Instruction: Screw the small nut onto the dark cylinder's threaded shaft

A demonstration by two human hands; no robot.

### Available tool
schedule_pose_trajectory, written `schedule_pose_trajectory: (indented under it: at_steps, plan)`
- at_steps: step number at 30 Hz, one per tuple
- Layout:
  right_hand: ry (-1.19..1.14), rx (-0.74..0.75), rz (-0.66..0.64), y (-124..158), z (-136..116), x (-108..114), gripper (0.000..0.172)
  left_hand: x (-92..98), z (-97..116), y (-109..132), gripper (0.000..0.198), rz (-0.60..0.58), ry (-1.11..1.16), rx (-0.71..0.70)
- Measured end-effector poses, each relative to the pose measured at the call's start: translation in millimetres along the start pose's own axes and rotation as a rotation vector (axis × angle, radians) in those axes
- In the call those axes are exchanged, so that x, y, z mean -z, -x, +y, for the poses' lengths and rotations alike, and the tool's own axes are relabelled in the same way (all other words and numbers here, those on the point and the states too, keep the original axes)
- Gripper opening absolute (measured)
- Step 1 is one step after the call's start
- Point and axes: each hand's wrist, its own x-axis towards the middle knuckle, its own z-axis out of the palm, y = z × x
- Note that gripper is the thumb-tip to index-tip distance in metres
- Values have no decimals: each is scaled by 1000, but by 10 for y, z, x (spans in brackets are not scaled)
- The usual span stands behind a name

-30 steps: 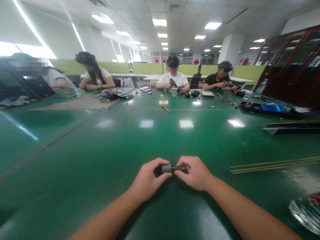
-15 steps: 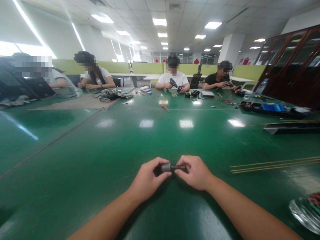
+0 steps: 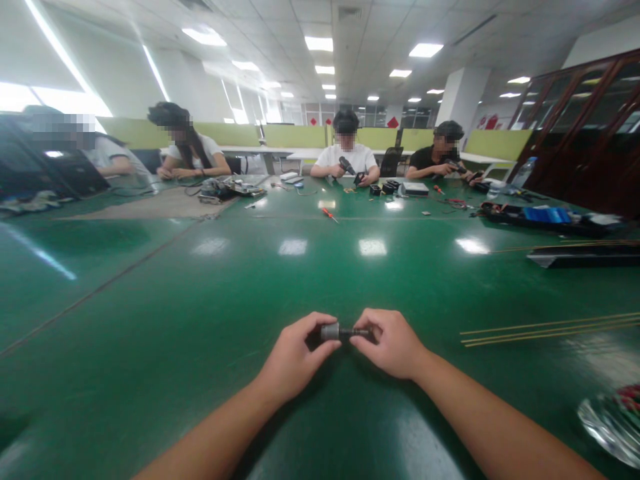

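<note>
A small grey cylinder [image 3: 330,331] with a dark, stepped shaft [image 3: 356,333] is held level just above the green tabletop, near the middle of the view. My left hand [image 3: 296,357] pinches the cylinder between thumb and fingers. On the other side, my right hand [image 3: 390,343] has its thumb and fingertips closed on the shaft's far part, hiding its end. Cylinder and shaft lie in one line; whether they are a single piece I cannot tell.
Thin brass-coloured rods [image 3: 545,331] lie right of my hands, with a glass dish [image 3: 613,427] at the lower right. Farther off are a red screwdriver [image 3: 329,215], a black tray [image 3: 500,215] and a black channel piece [image 3: 583,256]. Several people sit across the green table [image 3: 150,320].
The pinched piece and both hands have shifted very slightly, the cylinder a few pixels left and up. Both grips are kept.
</note>
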Motion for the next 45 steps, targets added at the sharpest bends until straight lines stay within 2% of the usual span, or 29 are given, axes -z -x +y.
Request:
schedule_pose_trajectory:
  at_steps: [45]
  plan:
    - [6,-7,16,-7,-8,55,6,14,2,-11,25,47,11,16]
